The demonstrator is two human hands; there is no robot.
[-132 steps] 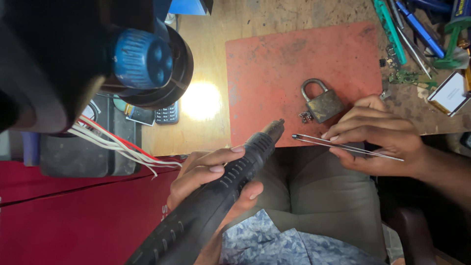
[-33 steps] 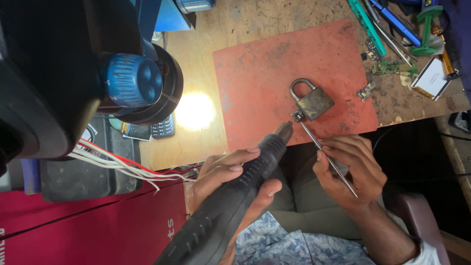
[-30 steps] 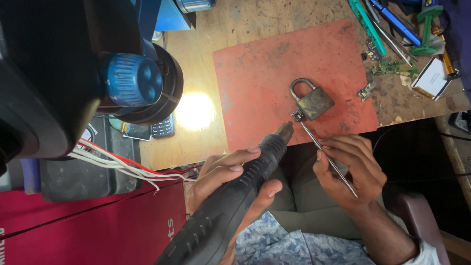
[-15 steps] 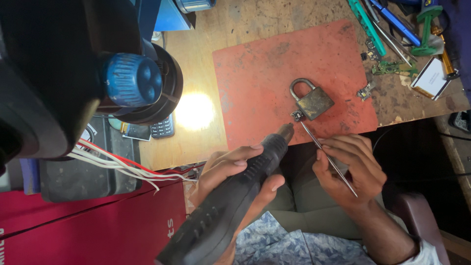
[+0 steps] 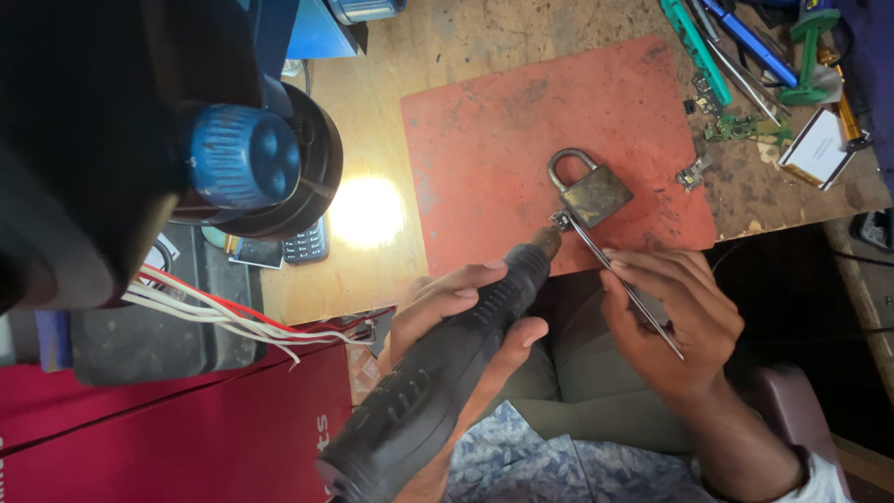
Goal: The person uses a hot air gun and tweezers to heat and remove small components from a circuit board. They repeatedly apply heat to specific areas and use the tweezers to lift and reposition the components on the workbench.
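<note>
**A:** Hands, count and state?

**B:** Two. Left hand (image 5: 466, 312): fingers (image 5: 470, 279) curled shut around one black rotary tool (image 5: 438, 382), thumb pressed on its near side. Right hand (image 5: 675, 317): fingers (image 5: 643, 270) drawn together, pinching one thin metal rod (image 5: 619, 279) along its middle.

**A:** Tool tips?

**B:** The rotary tool's brown nose points up and to the right, its tip just beside the lower corner of the padlock (image 5: 589, 191). The rod's upper end meets the same corner; whether it enters the lock I cannot tell. Its lower end sticks out past the palm.

**A:** Padlocks?

**B:** One. Tarnished brass body, grey shackle closed, lying flat and tilted on the red mat (image 5: 494, 140), close to the mat's near edge.

**A:** Mats?

**B:** One, worn and stained, on the wooden bench (image 5: 391, 270).

**A:** Further out, right side?

**B:** Small green circuit board pieces (image 5: 736, 126), at least two; one white card (image 5: 819, 149); a cluster of long tools (image 5: 736, 42), green and blue handles, exact number unclear.

**A:** Left side?

**B:** One black lamp head with a blue knob (image 5: 242, 158), one bright pool of light (image 5: 368, 210) on the bench, one small keypad phone (image 5: 305, 244), one bundle of red and white wires (image 5: 233, 317), one red box (image 5: 177, 428).
</note>
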